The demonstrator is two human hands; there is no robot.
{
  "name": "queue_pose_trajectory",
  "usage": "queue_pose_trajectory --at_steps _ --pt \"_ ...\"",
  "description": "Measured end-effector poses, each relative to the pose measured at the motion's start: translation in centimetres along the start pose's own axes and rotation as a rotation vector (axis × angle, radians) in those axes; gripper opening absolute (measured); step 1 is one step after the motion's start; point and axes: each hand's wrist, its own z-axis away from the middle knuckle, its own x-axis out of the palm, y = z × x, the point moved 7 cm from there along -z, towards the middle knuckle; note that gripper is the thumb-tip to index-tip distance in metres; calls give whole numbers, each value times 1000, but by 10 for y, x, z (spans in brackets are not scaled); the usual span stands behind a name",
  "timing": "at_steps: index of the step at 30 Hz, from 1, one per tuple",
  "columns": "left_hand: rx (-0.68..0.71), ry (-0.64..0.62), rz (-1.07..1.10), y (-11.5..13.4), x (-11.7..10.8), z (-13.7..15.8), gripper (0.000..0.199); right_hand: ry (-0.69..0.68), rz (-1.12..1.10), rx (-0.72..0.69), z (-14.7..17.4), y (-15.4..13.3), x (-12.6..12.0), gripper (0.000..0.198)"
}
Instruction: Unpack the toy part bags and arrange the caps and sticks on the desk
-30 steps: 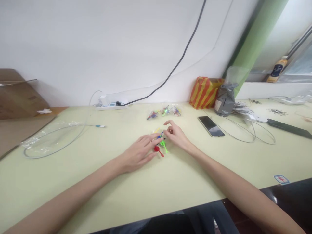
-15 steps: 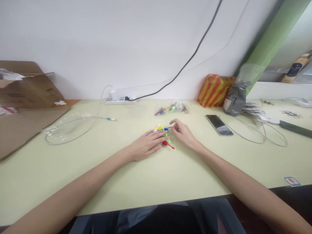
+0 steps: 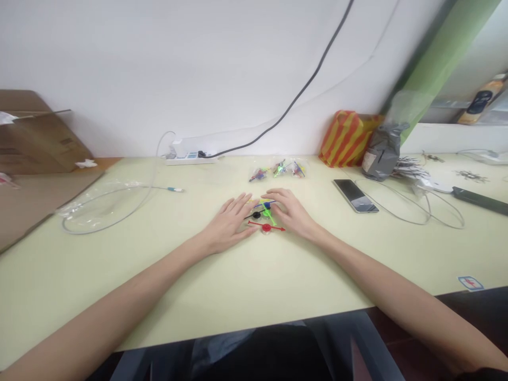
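Note:
A small cluster of plastic arrow spinners with clear round bases lies on the table between my hands. Nearest me is the red arrow spinner (image 3: 266, 228); behind it are the green arrow spinner (image 3: 267, 213), the black arrow spinner (image 3: 256, 215) and the blue arrow spinner (image 3: 267, 206). A bit of yellow shows at the back, mostly covered. My left hand (image 3: 230, 225) rests open on the left side, fingers spread, its tips at the cluster's edge. On the right, my right hand (image 3: 291, 211) is open with bent fingers arched over the cluster's far right edge.
Several bagged colourful spinners (image 3: 279, 169) lie behind the cluster. A phone (image 3: 355, 196) and a loose cable (image 3: 428, 211) are at right, near a striped bag (image 3: 346, 138) and a grey bag (image 3: 381, 153). Left are another cable (image 3: 137, 211) and a cardboard box (image 3: 39, 140). A power strip (image 3: 192, 159) sits along the wall.
My left hand has drawn back to the left off the spinners, uncovering the black one and more of the red one. My right hand's fingers have come further over the cluster.

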Motion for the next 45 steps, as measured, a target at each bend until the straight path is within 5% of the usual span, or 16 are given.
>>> queue_pose_trajectory --at_steps 3,8,18,31,34,39,45 --pt "88 41 -23 8 -5 0 60 -8 -45 -54 -2 -14 -6 18" --pt "128 66 -14 11 -7 1 58 -157 36 -157 0 -36 -7 24" --pt "50 -65 26 -3 -2 0 57 -347 167 -119 5 -9 16 37" --pt "109 83 20 -2 -5 0 38 -168 335 42 -3 19 -10 24" --pt "76 106 103 -5 -3 1 38 -117 293 -68 -2 -7 -18 26" --pt "-4 203 365 -9 -5 -1 55 -314 130 -357 14 -74 11 34" --pt "18 157 725 -6 0 -5 65 -397 170 -326 19 -67 38 48"
